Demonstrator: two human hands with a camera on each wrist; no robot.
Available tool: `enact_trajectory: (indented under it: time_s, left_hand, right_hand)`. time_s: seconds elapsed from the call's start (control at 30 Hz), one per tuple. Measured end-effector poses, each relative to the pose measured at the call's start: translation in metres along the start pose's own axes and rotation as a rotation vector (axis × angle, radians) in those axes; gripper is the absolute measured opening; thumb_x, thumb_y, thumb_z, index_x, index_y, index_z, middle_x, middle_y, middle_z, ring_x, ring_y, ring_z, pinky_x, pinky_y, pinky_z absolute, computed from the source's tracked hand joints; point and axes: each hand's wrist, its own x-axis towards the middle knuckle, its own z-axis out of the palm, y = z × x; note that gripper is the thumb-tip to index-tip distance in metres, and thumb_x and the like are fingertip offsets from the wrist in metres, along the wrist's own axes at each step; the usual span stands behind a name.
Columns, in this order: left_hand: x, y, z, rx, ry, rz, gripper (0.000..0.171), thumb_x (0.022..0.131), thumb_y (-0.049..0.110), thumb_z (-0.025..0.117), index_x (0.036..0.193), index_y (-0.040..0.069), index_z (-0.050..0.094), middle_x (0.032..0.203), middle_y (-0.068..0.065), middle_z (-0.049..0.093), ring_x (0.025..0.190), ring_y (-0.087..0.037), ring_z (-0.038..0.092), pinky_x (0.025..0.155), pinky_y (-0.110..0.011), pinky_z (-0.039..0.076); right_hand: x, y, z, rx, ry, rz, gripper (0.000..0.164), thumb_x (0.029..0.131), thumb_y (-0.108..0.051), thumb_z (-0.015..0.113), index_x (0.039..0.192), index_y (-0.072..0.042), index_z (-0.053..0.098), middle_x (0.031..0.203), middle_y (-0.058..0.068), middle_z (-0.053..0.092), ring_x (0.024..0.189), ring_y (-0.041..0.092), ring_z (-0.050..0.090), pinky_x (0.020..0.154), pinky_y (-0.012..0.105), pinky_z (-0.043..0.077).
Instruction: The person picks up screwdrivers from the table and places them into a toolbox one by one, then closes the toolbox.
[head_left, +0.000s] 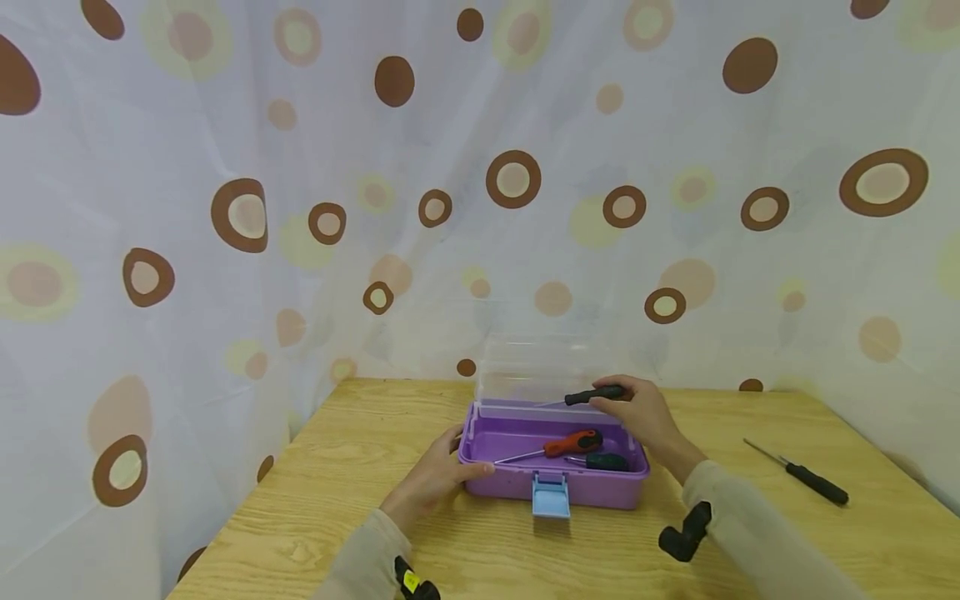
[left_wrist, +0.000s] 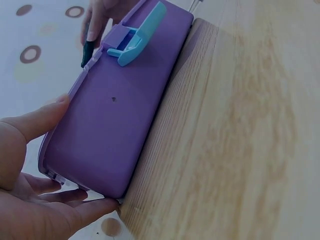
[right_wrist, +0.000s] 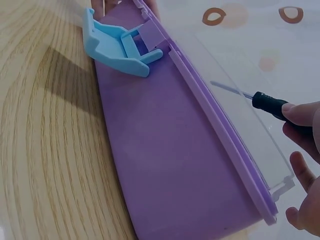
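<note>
A purple toolbox (head_left: pixel 517 487) stands on the table with its clear lid (head_left: pixel 540 367) raised. My left hand (head_left: pixel 435 479) grips its left end, the thumb on the front rim and the other fingers round the side. Above the box's right part, my right hand (head_left: pixel 645 417) pinches the dark handle of a screwdriver (head_left: pixel 592 395), its shaft pointing left. Inside the box lie a screwdriver with a red and black handle (head_left: pixel 573 443) and one with a dark green handle (head_left: pixel 607 462). The light blue latch (head_left: pixel 551 497) hangs open at the front.
To the right of the box, another screwdriver with a black handle (head_left: pixel 817 483) lies on the wooden table (head_left: pixel 337 508). A white curtain with brown and yellow circles (head_left: pixel 450 125) hangs behind the table and down its left side.
</note>
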Motion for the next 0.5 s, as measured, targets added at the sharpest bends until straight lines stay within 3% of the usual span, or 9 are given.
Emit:
enact_trajectory:
  time_s: [0.27,0.5]
  left_hand:
    - [0.0010,-0.0013,-0.0006,0.002,0.001,0.002,0.093,0.086,0.012,0.084,0.159,-0.005,0.028,0.158,-0.032,0.033,0.140,-0.048,0.040,0.114,-0.060,0.036]
    - [0.0002,-0.0004,0.0000,0.001,0.003,-0.009,0.094,0.087,0.013,0.085,0.160,-0.003,0.027,0.159,-0.031,0.032,0.141,-0.048,0.040,0.114,-0.060,0.035]
  right_hand:
    - [0.0019,-0.0042,0.0021,0.001,-0.009,0.028,0.047,0.097,-0.020,0.075,0.138,0.000,0.062,0.117,0.019,0.071,0.102,0.029,0.066,0.098,0.048,0.053]
    - [0.0036,-0.0030,0.0022,0.000,0.002,0.020,0.047,0.098,-0.019,0.074,0.141,-0.001,0.061,0.117,0.019,0.072,0.104,0.031,0.067,0.096,0.046,0.054]
